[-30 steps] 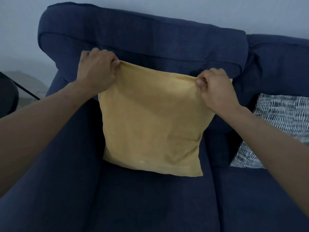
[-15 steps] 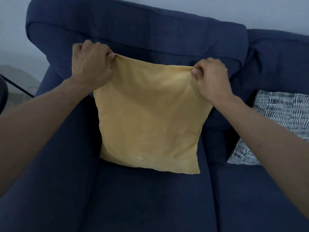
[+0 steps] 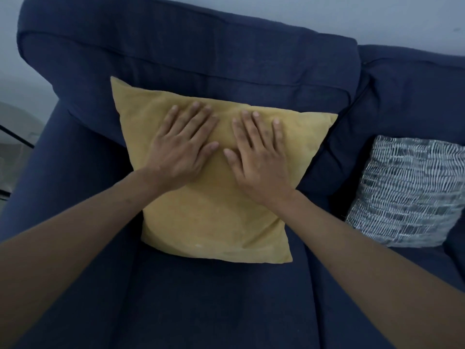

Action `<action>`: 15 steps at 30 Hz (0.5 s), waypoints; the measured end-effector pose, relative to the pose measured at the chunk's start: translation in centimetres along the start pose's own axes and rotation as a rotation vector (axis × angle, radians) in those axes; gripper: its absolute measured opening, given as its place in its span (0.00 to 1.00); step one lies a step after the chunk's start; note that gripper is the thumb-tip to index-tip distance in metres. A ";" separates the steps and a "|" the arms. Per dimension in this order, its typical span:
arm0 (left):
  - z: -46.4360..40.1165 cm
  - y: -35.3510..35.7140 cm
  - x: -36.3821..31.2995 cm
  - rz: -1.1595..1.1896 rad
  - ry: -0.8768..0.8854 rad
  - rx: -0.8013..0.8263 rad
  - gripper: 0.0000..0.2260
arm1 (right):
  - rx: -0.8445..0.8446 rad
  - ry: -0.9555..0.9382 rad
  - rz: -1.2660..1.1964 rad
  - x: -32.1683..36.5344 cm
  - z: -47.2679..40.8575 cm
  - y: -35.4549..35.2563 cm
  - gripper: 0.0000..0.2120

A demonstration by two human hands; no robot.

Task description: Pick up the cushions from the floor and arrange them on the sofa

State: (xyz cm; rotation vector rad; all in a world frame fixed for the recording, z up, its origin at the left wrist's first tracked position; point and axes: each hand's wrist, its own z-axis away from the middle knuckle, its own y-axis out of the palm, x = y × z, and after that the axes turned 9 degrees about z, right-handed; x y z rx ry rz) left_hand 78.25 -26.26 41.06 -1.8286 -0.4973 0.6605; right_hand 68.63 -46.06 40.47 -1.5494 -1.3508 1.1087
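Note:
A yellow cushion stands on the seat of the dark blue sofa, leaning against the left back cushion. My left hand lies flat on the upper middle of the yellow cushion, fingers straight and spread. Beside it, my right hand presses flat on the same cushion, fingers straight. The two thumbs almost meet. A grey cushion with a white line pattern leans on the sofa's right seat.
The sofa's left armrest rises beside the yellow cushion. A thin dark rod and pale floor show past the armrest at the far left. A light wall runs behind the sofa back.
Both hands let go of the yellow cushion's top corners and now lie flat on its front. The cushion has settled lower against the sofa back.

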 end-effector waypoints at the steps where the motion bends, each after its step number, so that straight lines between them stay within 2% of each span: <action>1: 0.1 0.1 0.5 -0.020 -0.035 0.024 0.31 | -0.011 0.027 0.012 -0.8 0.1 0.4 0.32; 8: 1.3 -2.3 3.2 -0.008 -0.329 0.078 0.35 | 0.053 0.088 0.020 -7.0 1.7 0.2 0.32; 12: 1.3 -4.7 2.8 0.019 -0.481 0.107 0.38 | 0.094 0.260 -0.058 -9.9 2.7 -3.0 0.30; 13: 1.1 -5.4 1.9 0.012 -0.489 0.106 0.39 | 0.076 0.332 -0.119 -11.3 3.1 -4.0 0.29; 15: 1.0 -6.6 -0.5 0.000 -0.487 0.089 0.39 | -0.074 0.476 -0.292 -13.4 4.3 -7.2 0.28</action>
